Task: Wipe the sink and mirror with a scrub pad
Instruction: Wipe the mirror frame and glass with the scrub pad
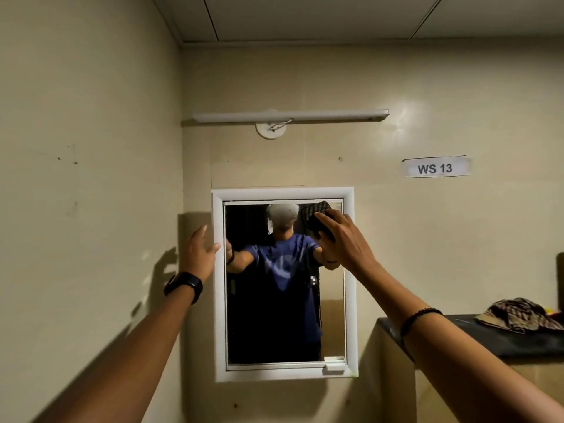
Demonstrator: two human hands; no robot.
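The rectangular wall mirror in its smooth white moulded frame [284, 374] hangs on a pale cream wall, its glass dark and glossy. The right hand [345, 239] presses a dark, coarse-looking scrub pad [316, 219] flat against the glass at the mirror's 1 o'clock corner, fingers spread over the pad and clamped on it. The left hand [200, 254], fingers loosely apart and holding nothing, rests at the frame's outer edge at about 10 o'clock; whether it touches the frame I cannot tell. A black matte wristwatch [184, 286] bands the left wrist, and a thin beaded black bracelet [419, 317] circles the right forearm. At 12 o'clock above the mirror runs a long slim white tube light [290, 116]. At 2 o'clock is a paper label printed "WS 13" [435, 167]. At 4 o'clock, a crumpled checked cloth [518, 319] lies on a dark polished desk [503, 343]. The sink is out of view.
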